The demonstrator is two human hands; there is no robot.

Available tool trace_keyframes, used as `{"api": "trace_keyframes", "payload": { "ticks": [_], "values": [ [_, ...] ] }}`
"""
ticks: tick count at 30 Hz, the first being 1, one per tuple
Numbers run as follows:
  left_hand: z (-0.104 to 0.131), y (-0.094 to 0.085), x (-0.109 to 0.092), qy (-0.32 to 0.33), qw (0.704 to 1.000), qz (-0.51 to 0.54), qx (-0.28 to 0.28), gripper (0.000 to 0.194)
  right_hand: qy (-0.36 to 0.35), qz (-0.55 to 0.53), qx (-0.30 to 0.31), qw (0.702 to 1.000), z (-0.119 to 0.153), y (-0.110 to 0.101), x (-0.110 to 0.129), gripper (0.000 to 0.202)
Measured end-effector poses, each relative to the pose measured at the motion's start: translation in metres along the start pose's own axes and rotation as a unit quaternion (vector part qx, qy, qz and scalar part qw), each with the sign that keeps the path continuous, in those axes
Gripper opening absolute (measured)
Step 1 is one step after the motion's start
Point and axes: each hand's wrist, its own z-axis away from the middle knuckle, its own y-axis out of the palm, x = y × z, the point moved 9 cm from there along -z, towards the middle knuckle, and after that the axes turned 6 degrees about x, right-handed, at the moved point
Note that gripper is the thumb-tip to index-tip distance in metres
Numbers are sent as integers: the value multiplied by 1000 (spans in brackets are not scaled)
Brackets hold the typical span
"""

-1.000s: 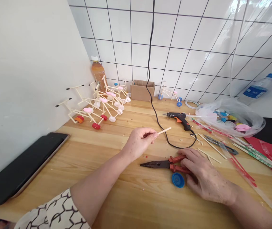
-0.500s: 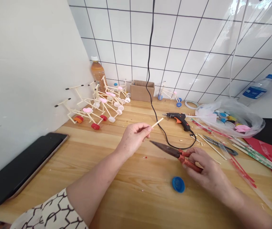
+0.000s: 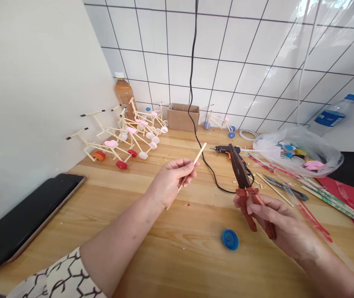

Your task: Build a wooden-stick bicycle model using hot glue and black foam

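My left hand (image 3: pixel 177 176) is closed around a thin, pale wooden stick (image 3: pixel 200 151). One end of the stick points up past the fingertips, and its lower end shows under the hand. In my right hand (image 3: pixel 273 215) are long-nosed pliers (image 3: pixel 240 167) with dark jaws and red handles. Their jaws point upward, in front of the glue gun (image 3: pixel 222 149), and are apart from the stick. A blue bottle cap (image 3: pixel 230 239) lies on the wooden table (image 3: pixel 146 256) to the left of the pliers' handles.
Several stick-built models (image 3: pixel 130 130) with cap wheels stand at the back left, before a drink bottle (image 3: pixel 124 92). A cardboard box (image 3: pixel 183 118) is by the wall. Right are a bag of caps (image 3: pixel 301 155), scissors (image 3: pixel 285 187) and loose sticks. A phone (image 3: pixel 31 219) lies left.
The pliers have swung from pointing left to pointing up, away from the stick. The stick is tilted more steeply, with its lower end now showing beneath my left hand.
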Motion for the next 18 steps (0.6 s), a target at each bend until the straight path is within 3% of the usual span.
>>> {"api": "trace_keyframes", "payload": {
  "ticks": [7,12,18],
  "values": [
    [1,7,7,-17,999,46,5,14,-18,-121,98,988,3,26,12,17],
    [2,8,11,-28,999,32,5,16,9,-63,84,994,4,22,3,35],
    [3,11,15,-48,998,27,8,16,14,18,54,998,2,15,2,31]
  ]
}}
